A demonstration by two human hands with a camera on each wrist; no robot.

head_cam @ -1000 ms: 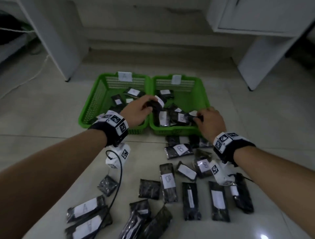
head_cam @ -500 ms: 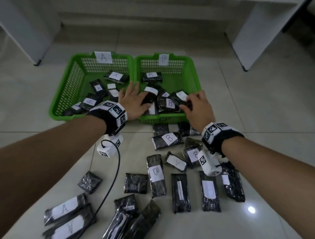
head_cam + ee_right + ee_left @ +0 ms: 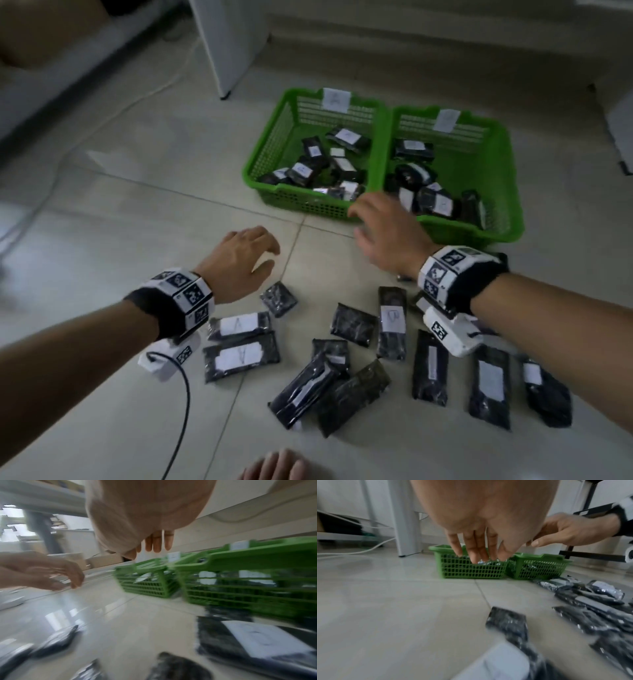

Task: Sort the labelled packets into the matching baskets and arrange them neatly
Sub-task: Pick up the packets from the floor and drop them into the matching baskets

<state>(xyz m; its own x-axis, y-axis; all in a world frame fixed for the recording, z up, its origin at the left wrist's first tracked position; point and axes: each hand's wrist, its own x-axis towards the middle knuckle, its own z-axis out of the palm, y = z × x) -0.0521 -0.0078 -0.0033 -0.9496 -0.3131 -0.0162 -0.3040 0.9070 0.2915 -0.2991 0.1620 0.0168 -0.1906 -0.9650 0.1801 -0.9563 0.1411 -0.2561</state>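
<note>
Two green baskets stand side by side on the floor, the left basket [image 3: 274, 150] and the right basket [image 3: 503, 192], each with a white label on its far wall and several black packets inside. More black packets with white labels, such as one packet [image 3: 239, 354], lie scattered on the tiles nearer me. My left hand [image 3: 245, 255] hovers empty over the floor, fingers loosely curved, just above a small black packet [image 3: 278, 298]. My right hand [image 3: 383, 226] hovers empty in front of the baskets, fingers relaxed.
A white furniture leg [image 3: 227, 44] stands behind the baskets to the left, with a white cable [image 3: 113, 113] running across the floor. A black cable [image 3: 183, 411] hangs from my left wrist. Toes [image 3: 274, 467] show at the bottom edge. Bare tiles lie at left.
Both hands have pulled back out of the right basket toward me and now hover empty over the floor. The view has swung left, so the baskets sit further right.
</note>
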